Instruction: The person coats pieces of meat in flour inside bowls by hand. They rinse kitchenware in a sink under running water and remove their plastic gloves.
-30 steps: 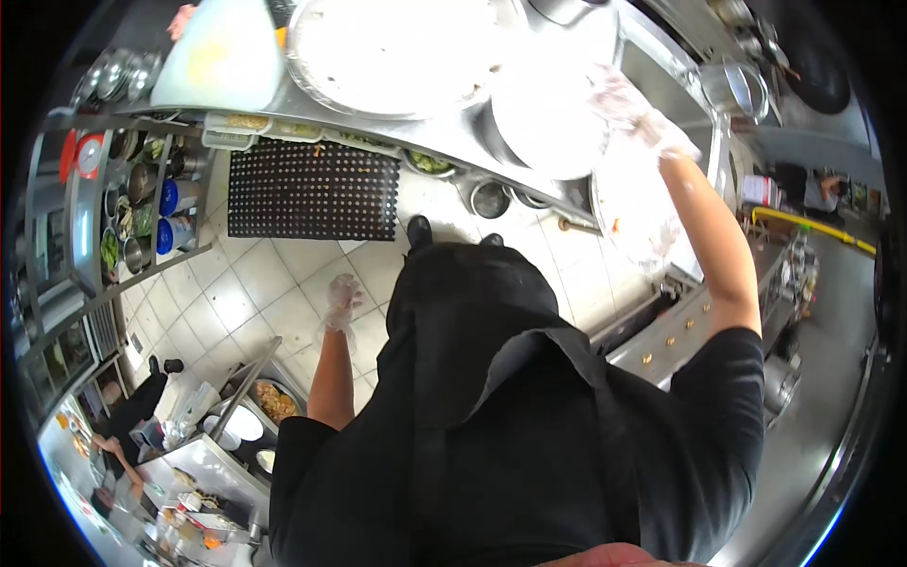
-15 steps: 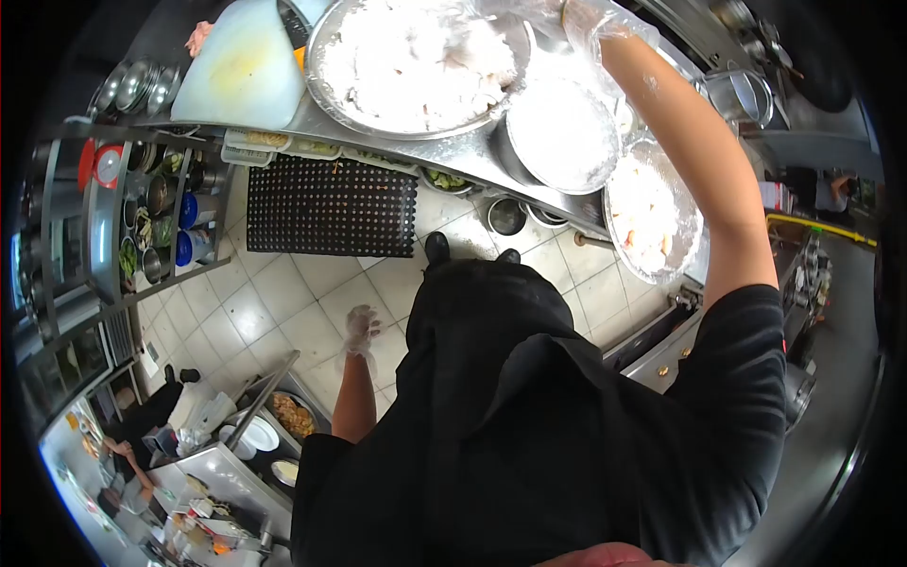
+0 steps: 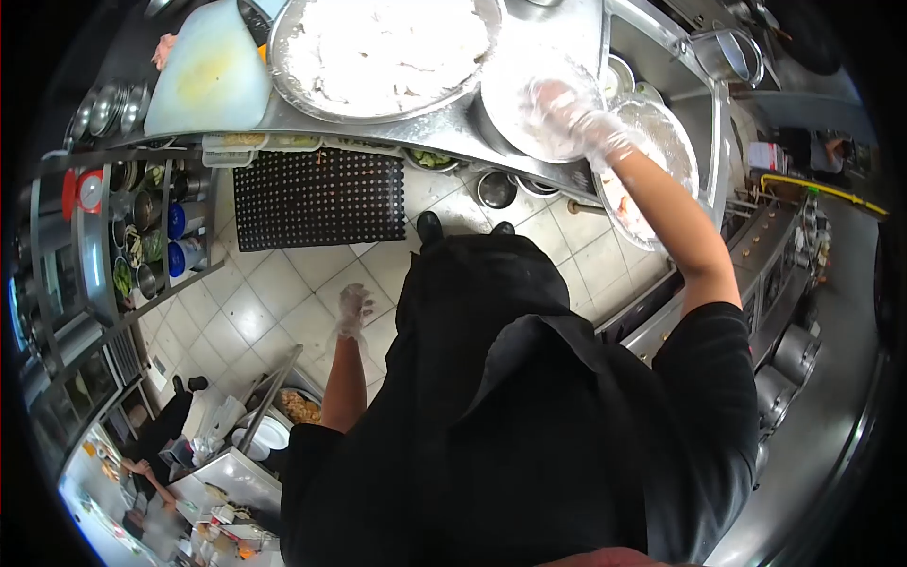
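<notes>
No txt, label, brand, no. or sign was legible anywhere in the head cam view. The red-rimmed dial point(image 3: 90, 192) on the L-hand shelving was too sm. & blurred for any nos. on its face to be read, and the blue-lidded tubs point(image 3: 179, 257) nr it were also too sm. to tell if they bore labels. Same w/ the box point(image 3: 763, 156) at far R, by the yellow pipe point(image 3: 822, 191), & the bits point(image 3: 222, 515) on the counter at lower L, all too tiny/blurry to make out.
</notes>
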Demonstrator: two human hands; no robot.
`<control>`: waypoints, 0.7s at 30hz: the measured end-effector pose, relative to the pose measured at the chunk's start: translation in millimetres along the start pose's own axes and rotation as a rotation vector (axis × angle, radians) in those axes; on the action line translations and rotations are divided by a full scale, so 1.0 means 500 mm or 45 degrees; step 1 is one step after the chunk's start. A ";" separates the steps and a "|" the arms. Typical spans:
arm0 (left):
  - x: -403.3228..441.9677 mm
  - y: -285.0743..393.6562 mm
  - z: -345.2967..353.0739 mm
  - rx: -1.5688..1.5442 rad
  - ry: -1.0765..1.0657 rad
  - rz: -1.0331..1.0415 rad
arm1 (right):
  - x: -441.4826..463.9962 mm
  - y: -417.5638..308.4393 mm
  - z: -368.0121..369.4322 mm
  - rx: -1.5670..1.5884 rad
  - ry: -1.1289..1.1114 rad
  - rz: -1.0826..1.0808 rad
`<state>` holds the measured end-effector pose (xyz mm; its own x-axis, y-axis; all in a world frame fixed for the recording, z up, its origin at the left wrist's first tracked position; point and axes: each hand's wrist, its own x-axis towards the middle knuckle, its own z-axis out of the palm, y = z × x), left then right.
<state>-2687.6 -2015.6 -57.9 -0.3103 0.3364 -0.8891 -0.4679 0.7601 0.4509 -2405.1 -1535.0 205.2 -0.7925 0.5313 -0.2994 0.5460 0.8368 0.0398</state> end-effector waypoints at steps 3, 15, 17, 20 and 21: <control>-0.004 0.020 -0.015 0.016 0.043 0.012 | -0.010 0.019 -0.042 1.452 0.038 0.289; -0.061 0.050 -0.030 -0.017 0.089 0.018 | -0.003 0.129 0.018 0.258 0.068 0.056; -0.063 0.028 -0.033 -0.128 0.100 0.047 | 0.001 0.108 -0.003 -0.606 -0.761 -0.356; -0.083 0.021 -0.017 0.011 0.080 0.099 | -0.008 0.076 0.120 -0.252 -0.097 -0.226; -0.087 0.017 -0.009 0.029 0.091 0.064 | -0.011 0.074 0.130 -0.124 0.122 -0.197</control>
<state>-2681.7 -2026.3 -15.3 -0.3916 0.3348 -0.8571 -0.4314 0.7559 0.4924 -2362.9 -1515.4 146.2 -0.8896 0.4019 -0.2171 0.3907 0.9157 0.0940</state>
